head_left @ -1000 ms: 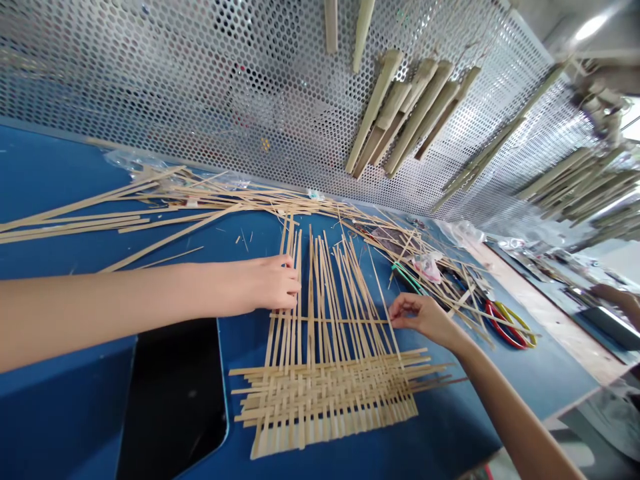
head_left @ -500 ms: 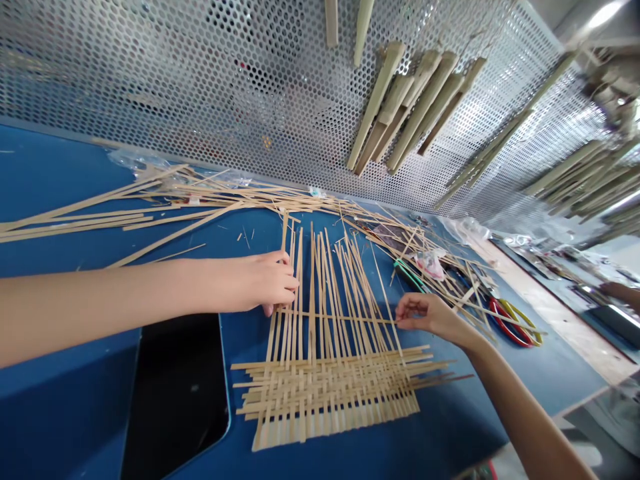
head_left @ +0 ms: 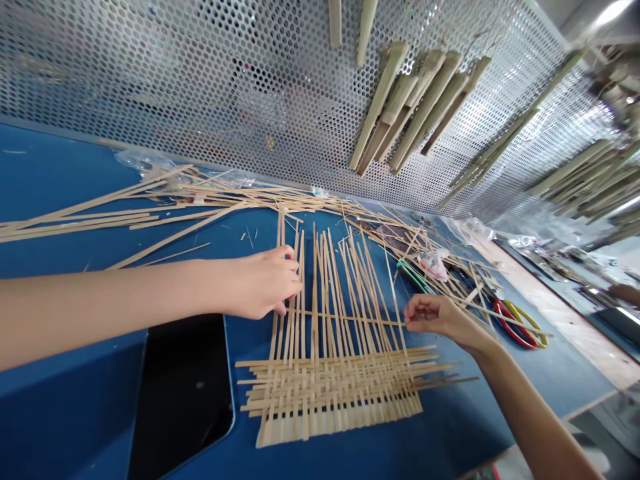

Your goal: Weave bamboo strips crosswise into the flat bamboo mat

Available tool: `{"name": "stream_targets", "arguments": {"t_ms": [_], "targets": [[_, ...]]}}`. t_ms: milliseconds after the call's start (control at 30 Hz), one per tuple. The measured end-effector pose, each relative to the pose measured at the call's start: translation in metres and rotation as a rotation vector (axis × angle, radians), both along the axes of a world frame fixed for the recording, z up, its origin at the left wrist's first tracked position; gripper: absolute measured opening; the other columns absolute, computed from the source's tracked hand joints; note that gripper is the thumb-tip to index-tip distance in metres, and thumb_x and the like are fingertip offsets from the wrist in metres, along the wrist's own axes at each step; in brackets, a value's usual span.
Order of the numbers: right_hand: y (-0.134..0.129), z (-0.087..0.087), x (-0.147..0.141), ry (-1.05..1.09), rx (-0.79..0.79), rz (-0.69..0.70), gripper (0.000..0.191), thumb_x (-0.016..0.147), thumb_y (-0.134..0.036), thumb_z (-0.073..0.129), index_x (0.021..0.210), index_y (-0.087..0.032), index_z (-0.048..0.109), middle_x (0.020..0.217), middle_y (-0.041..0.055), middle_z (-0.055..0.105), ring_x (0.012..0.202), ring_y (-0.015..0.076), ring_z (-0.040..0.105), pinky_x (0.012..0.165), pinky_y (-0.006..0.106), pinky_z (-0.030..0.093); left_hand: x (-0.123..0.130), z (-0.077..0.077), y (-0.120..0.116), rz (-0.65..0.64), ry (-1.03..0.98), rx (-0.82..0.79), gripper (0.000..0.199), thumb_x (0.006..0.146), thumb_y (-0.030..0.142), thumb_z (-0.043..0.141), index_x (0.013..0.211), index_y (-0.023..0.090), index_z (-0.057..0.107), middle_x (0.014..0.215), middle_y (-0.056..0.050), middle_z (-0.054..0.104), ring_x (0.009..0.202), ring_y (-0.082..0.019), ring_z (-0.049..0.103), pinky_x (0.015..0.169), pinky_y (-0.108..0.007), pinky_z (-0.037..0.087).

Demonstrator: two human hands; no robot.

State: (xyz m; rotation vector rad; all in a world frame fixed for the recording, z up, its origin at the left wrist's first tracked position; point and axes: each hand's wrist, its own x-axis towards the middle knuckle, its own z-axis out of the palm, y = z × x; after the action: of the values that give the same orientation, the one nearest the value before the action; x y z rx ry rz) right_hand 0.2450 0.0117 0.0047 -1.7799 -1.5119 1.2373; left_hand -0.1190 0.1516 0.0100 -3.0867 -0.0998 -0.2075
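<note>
A partly woven mat of pale bamboo strips (head_left: 340, 380) lies on the blue table, its long loose strips fanning away from me. One thin crosswise bamboo strip (head_left: 350, 319) passes among these long strips, above the woven band. My left hand (head_left: 267, 283) is closed at the left edge of the fan, thumb by the crosswise strip's left end; its fingertips are partly hidden among the upright strips. At the other side my right hand (head_left: 431, 317) pinches the crosswise strip's right end between thumb and fingers.
A dark-screened tablet (head_left: 183, 393) lies left of the mat. Loose bamboo strips (head_left: 200, 213) spread along the back, below a perforated metal panel (head_left: 200, 87). Red-and-yellow-handled pliers (head_left: 520, 325) and a green-handled tool (head_left: 413, 275) lie at right. Part of another person's hand (head_left: 625, 293) shows far right.
My right hand has shifted slightly right with the strip's end. My left thumb has moved a little to the right, and two upright strips beside that hand now stand apart. The view shifted slightly.
</note>
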Motion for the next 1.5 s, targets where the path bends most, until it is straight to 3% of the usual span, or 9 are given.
{"name": "stream_targets", "arguments": {"t_ms": [100, 200, 333, 433, 667, 833, 1033, 1233, 1500], "targets": [[0.001, 0.000, 0.000, 0.020, 0.004, -0.009, 0.038, 0.058, -0.043, 0.087, 0.071, -0.019, 0.061, 0.073, 0.0016, 0.067, 0.066, 0.0154, 0.062, 0.070, 0.032, 0.052, 0.000, -0.005, 0.005, -0.055, -0.035, 0.013, 0.024, 0.064, -0.002, 0.058, 0.072, 0.021, 0.056, 0.073, 0.002, 0.064, 0.080, -0.019, 0.058, 0.091, -0.036, 0.026], [0.003, -0.005, -0.001, 0.034, 0.011, -0.010, 0.039, 0.056, -0.043, 0.088, 0.070, -0.018, 0.060, 0.072, 0.0017, 0.067, 0.065, 0.0152, 0.062, 0.070, 0.032, 0.051, 0.001, -0.007, 0.008, -0.134, -0.089, 0.038, 0.028, 0.062, -0.003, 0.052, 0.073, 0.022, 0.053, 0.077, 0.003, 0.065, 0.085, -0.020, 0.059, 0.091, -0.036, 0.026], [0.007, -0.013, -0.002, 0.038, 0.033, -0.013, 0.042, 0.056, -0.044, 0.088, 0.068, -0.019, 0.058, 0.074, 0.0022, 0.068, 0.066, 0.0154, 0.062, 0.070, 0.033, 0.051, 0.003, -0.002, 0.005, -0.079, -0.065, 0.120, 0.028, 0.066, -0.002, 0.047, 0.077, 0.023, 0.053, 0.077, 0.001, 0.065, 0.083, -0.021, 0.058, 0.091, -0.037, 0.026], [0.011, -0.016, -0.004, 0.027, 0.047, -0.012, 0.043, 0.054, -0.045, 0.089, 0.068, -0.019, 0.057, 0.073, 0.0020, 0.068, 0.066, 0.0160, 0.063, 0.070, 0.033, 0.052, 0.002, 0.000, 0.003, -0.103, -0.068, 0.111, 0.032, 0.062, -0.004, 0.047, 0.078, 0.023, 0.054, 0.078, 0.001, 0.065, 0.085, -0.021, 0.058, 0.094, -0.037, 0.024], [0.016, -0.020, -0.005, -0.009, 0.065, 0.007, 0.045, 0.052, -0.049, 0.089, 0.069, -0.020, 0.059, 0.071, 0.0017, 0.068, 0.065, 0.0169, 0.063, 0.069, 0.035, 0.053, -0.003, -0.015, 0.009, -0.065, -0.045, 0.026, 0.037, 0.057, -0.004, 0.051, 0.082, 0.023, 0.054, 0.080, 0.003, 0.065, 0.088, -0.021, 0.059, 0.094, -0.036, 0.025], [0.012, -0.017, 0.001, -0.044, 0.067, 0.034, 0.039, 0.057, -0.046, 0.087, 0.074, -0.019, 0.065, 0.075, 0.0028, 0.070, 0.068, 0.0171, 0.064, 0.072, 0.034, 0.053, -0.007, -0.015, 0.007, -0.045, -0.024, 0.038, 0.042, 0.053, -0.003, 0.050, 0.085, 0.024, 0.052, 0.084, 0.003, 0.066, 0.093, -0.022, 0.059, 0.096, -0.039, 0.023], [0.004, -0.005, 0.008, -0.126, 0.072, 0.043, 0.028, 0.058, -0.040, 0.087, 0.071, -0.020, 0.072, 0.071, 0.0028, 0.070, 0.066, 0.0189, 0.064, 0.068, 0.034, 0.053, -0.012, -0.018, 0.011, -0.068, -0.013, 0.054, 0.043, 0.058, -0.003, 0.050, 0.090, 0.026, 0.051, 0.091, 0.002, 0.067, 0.100, -0.022, 0.058, 0.105, -0.043, 0.018], [0.001, -0.008, 0.008, -0.179, 0.113, 0.029, 0.024, 0.060, -0.043, 0.085, 0.069, -0.022, 0.076, 0.072, 0.0040, 0.073, 0.070, 0.0225, 0.067, 0.071, 0.036, 0.055, -0.015, -0.022, 0.010, -0.044, -0.040, -0.011, 0.040, 0.071, -0.002, 0.048, 0.098, 0.026, 0.054, 0.097, 0.000, 0.068, 0.103, -0.020, 0.059, 0.106, -0.042, 0.020], [0.001, -0.009, 0.006, -0.173, 0.164, 0.035, 0.025, 0.061, -0.045, 0.084, 0.071, -0.022, 0.080, 0.077, 0.0066, 0.076, 0.076, 0.0246, 0.071, 0.074, 0.035, 0.056, -0.018, -0.015, 0.007, -0.049, -0.075, 0.065, 0.034, 0.076, -0.002, 0.047, 0.094, 0.025, 0.057, 0.099, 0.000, 0.069, 0.103, -0.019, 0.060, 0.103, -0.038, 0.025]]}}
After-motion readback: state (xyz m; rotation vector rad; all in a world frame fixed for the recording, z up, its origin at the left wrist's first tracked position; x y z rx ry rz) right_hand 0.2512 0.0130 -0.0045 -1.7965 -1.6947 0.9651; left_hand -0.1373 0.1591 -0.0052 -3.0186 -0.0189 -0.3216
